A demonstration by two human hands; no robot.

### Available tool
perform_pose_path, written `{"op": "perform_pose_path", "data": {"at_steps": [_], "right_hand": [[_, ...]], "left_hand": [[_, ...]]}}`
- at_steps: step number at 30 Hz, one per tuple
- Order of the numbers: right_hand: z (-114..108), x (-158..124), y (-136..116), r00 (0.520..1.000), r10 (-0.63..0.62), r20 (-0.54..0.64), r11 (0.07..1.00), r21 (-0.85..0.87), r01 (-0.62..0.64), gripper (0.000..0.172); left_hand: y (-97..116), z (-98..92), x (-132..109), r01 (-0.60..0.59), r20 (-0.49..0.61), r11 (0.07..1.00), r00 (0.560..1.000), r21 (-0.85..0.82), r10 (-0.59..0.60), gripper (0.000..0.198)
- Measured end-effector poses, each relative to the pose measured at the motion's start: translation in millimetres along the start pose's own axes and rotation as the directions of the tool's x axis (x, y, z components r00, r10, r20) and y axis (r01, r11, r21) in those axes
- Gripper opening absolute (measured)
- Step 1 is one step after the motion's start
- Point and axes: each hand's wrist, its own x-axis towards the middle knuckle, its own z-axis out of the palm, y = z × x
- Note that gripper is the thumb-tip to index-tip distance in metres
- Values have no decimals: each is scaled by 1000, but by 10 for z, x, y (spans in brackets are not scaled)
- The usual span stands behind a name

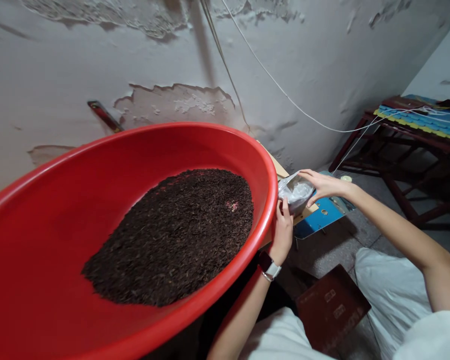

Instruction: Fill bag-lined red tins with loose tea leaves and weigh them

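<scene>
A plastic bag [297, 196], silvery and translucent, is beside the right rim of a big red basin [195, 131]. My left hand [282, 231], with a watch on the wrist, grips the bag's near left side with its fingers. On the other side, my right hand [324, 186] has its thumb and fingers around the bag's upper right edge. Inside the bag's mouth, crinkled clear plastic shows. Dark loose flakes resembling dried tea leaves [180, 235] lie heaped in the basin, with a small pinkish-white patch on the right part of the heap.
Below the bag is a blue board or tabletop [320, 217]. A dark red stool [333, 305] stands near my legs. At right, a dark wooden rack [401, 195] carries blue and yellow foam mats [423, 119]. A white cable [285, 95] hangs across the peeling wall.
</scene>
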Motion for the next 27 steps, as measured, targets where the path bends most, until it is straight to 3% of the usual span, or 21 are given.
{"op": "perform_pose_path", "data": {"at_steps": [4,9,11,14,19,23,27], "right_hand": [[118,66,126,999,13,-45,986,165,-5,113],[185,91,202,978,169,-121,900,424,-103,69],[226,45,217,972,186,-140,881,463,-102,66],[304,-52,244,970,213,-121,824,556,-112,74],[378,-179,278,968,235,-92,568,821,-60,76],[400,-239,243,956,287,-62,339,940,-41,63],[497,-262,178,921,381,-81,225,974,-7,54]], "left_hand": [[-53,-23,77,129,39,957,992,-261,-123,68],[-69,-39,161,211,60,880,977,-426,-205,60],[-60,-16,177,220,73,854,975,-471,-210,61],[-30,20,203,251,124,791,968,-558,-219,65],[33,45,290,275,136,712,959,-646,-247,67],[41,77,402,285,129,658,953,-697,-276,65],[-7,86,505,297,54,659,930,-691,-363,69]]}}
